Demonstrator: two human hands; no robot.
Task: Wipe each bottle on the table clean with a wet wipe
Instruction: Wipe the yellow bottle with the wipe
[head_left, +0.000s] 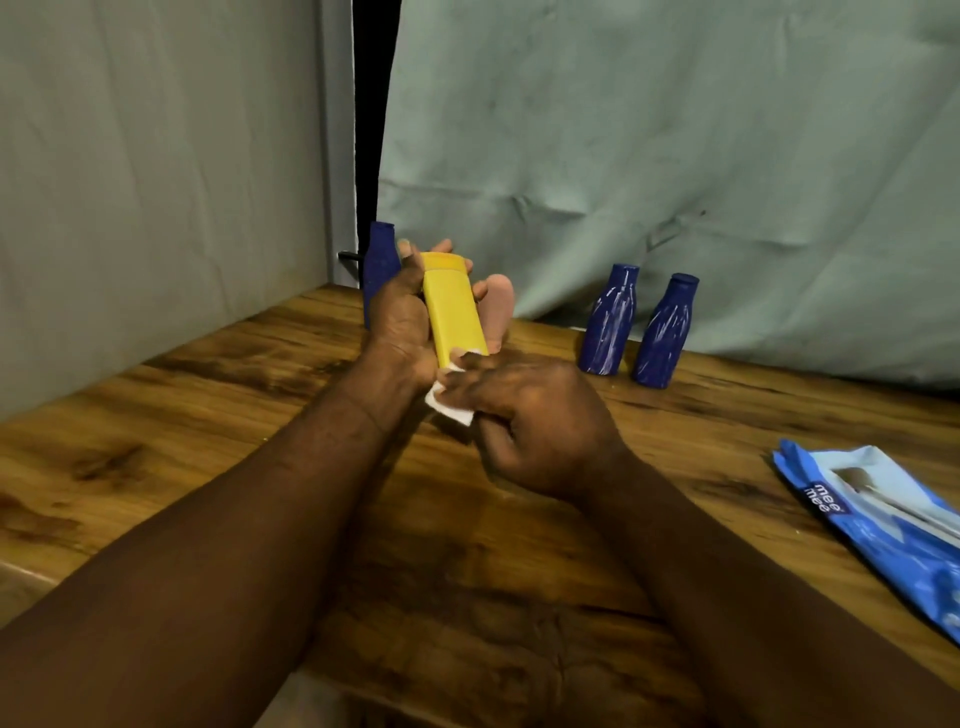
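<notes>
One wood-grain table (182, 441), green cloth (675, 156) behind; left grip (402, 317) clasps yellow bottle (454, 312), right grip (535, 421) pinches wipe (452, 408).

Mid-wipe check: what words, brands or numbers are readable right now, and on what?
"mee mee": on the blue wet-wipe pack, printed at an angle.
Rest of the pack's print: too blurred to read.
yellow bottle: no text visible.
blue bottles: only white streaks, nothing readable.

A wrinkled pale green cloth (675, 130) hangs at the back beside a grey wall (156, 182).
</notes>
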